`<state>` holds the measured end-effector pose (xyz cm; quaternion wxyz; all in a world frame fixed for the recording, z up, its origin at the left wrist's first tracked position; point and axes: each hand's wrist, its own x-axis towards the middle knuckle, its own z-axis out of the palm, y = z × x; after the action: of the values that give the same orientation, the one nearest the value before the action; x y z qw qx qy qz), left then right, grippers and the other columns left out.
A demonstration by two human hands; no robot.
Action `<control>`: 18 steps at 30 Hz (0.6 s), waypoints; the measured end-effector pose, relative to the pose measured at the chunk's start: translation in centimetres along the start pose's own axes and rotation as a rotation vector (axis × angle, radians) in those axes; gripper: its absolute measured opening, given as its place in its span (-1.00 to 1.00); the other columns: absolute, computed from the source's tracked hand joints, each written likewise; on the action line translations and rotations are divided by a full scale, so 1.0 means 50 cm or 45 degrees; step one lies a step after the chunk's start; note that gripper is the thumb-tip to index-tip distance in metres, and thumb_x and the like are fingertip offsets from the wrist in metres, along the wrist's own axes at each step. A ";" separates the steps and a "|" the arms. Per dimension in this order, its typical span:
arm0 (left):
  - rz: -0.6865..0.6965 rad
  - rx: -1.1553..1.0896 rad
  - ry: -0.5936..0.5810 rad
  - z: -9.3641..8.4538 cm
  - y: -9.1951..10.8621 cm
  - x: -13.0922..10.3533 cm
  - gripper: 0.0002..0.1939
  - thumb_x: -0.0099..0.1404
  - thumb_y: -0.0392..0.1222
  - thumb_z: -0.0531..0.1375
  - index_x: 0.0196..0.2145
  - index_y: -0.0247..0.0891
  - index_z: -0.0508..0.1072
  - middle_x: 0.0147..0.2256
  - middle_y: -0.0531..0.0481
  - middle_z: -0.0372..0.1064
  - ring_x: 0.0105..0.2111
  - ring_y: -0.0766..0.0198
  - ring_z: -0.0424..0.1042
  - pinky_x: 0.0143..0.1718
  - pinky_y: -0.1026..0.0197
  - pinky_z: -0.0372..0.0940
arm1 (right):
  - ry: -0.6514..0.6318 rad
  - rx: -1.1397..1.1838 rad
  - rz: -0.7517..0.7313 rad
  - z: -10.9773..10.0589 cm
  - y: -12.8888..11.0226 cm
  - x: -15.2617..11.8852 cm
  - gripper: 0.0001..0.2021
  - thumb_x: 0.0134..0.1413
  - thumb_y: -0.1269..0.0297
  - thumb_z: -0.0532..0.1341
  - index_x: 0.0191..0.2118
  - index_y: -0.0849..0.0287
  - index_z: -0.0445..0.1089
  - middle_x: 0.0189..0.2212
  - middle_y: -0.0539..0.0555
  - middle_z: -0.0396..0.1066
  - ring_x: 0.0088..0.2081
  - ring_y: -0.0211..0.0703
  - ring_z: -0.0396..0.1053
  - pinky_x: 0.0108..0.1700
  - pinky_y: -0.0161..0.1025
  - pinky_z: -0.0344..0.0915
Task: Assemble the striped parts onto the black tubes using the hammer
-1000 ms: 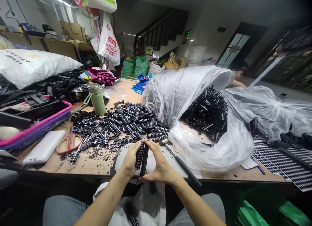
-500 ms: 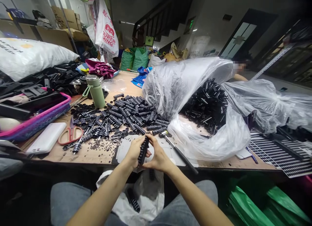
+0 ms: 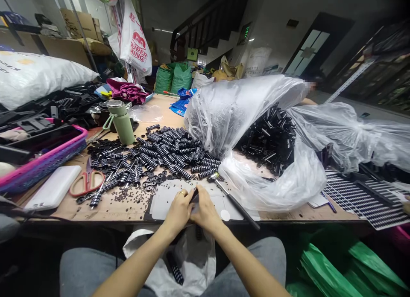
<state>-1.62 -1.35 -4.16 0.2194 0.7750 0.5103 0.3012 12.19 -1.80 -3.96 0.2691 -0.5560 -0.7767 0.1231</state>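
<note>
The left hand (image 3: pixel 177 211) and right hand (image 3: pixel 206 211) wrap their fingers around a mostly hidden black part (image 3: pixel 194 195) at the worktop's (image 3: pixel 128 212) front edge. A hammer (image 3: pixel 237 205) overhangs that edge.

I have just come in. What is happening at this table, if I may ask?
Someone's left hand and right hand hold a dark part between them at the front of the table; it is mostly hidden. Beyond lie a pile of black-and-white rollers and an open plastic bag with black parts. A hammer lies at the right, not held.
</note>
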 end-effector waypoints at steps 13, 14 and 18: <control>0.405 0.737 -0.107 -0.035 -0.034 -0.010 -0.58 0.19 -0.47 -0.06 0.00 -0.28 0.25 -0.18 -0.11 0.33 -0.24 0.20 0.28 -0.20 0.07 0.13 | -0.142 -0.140 0.499 -0.121 0.033 -0.103 -0.68 0.21 0.13 -0.24 -0.34 0.13 0.16 -0.55 0.00 0.31 -0.50 -0.21 0.32 -0.44 -0.34 0.13; 0.399 0.747 -0.112 -0.034 -0.033 -0.010 -0.58 0.20 -0.46 -0.06 0.00 -0.27 0.25 -0.18 -0.10 0.34 -0.24 0.21 0.29 -0.20 0.07 0.13 | -0.180 -0.133 0.494 -0.114 0.021 -0.111 -0.67 0.21 0.13 -0.25 -0.35 0.13 0.15 -0.59 -0.01 0.29 -0.52 -0.20 0.32 -0.47 -0.34 0.10; 0.309 0.807 -0.073 -0.017 -0.016 -0.012 -0.61 0.23 -0.40 -0.08 0.01 -0.27 0.25 -0.12 -0.12 0.34 -0.17 0.18 0.30 -0.11 0.00 0.10 | -0.259 -0.147 0.498 -0.123 -0.013 -0.112 -0.67 0.20 0.11 -0.23 -0.46 0.12 0.11 -0.67 -0.04 0.23 -0.59 -0.20 0.27 -0.54 -0.35 0.01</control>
<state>-2.94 -1.58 -4.21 -0.0556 0.8679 0.4763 0.1297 16.41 -7.93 -0.13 0.1282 -0.6954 -0.6829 0.1837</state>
